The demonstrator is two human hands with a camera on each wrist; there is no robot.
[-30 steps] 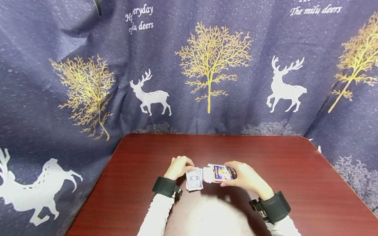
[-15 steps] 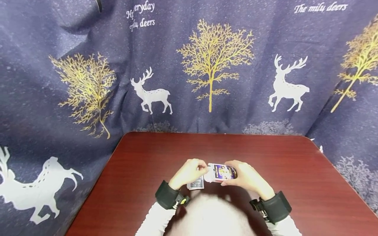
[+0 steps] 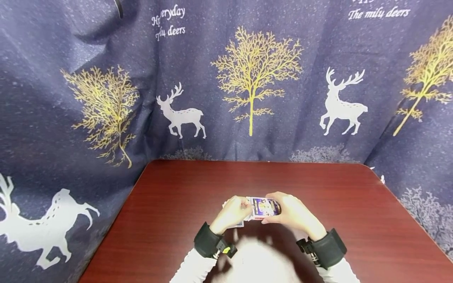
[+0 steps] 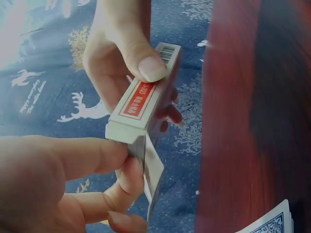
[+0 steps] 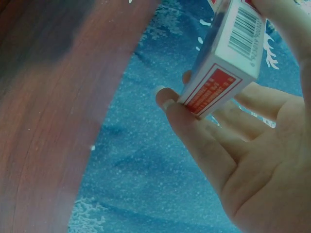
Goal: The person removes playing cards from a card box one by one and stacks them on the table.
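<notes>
My right hand (image 3: 293, 214) grips the small white cardboard card box with the purple printed face (image 3: 264, 207), thumb on one narrow red-labelled side and fingers curled under the other, holding it clear above the dark red wooden table (image 3: 318, 184). In the left wrist view the box (image 4: 143, 99) lies with its long axis running from my right palm toward my left hand, barcode end away, open end nearest my left fingers. My left hand (image 3: 233, 212) is closed in a pinch on the white tuck flap (image 4: 148, 167) at that open end, thumb against forefinger, the flap hanging down from the box mouth. In the right wrist view the barcode end of the box (image 5: 228, 63) rests across my right fingers (image 5: 194, 126). The stack of blue-backed playing cards (image 3: 238, 224) lies flat on the table just beneath my left hand, apart from the box and nearer that hand than the right. Judgement: the box mouth points toward the left hand. A navy curtain printed with deer and gold trees (image 3: 226, 78) hangs beyond the far table edge.
</notes>
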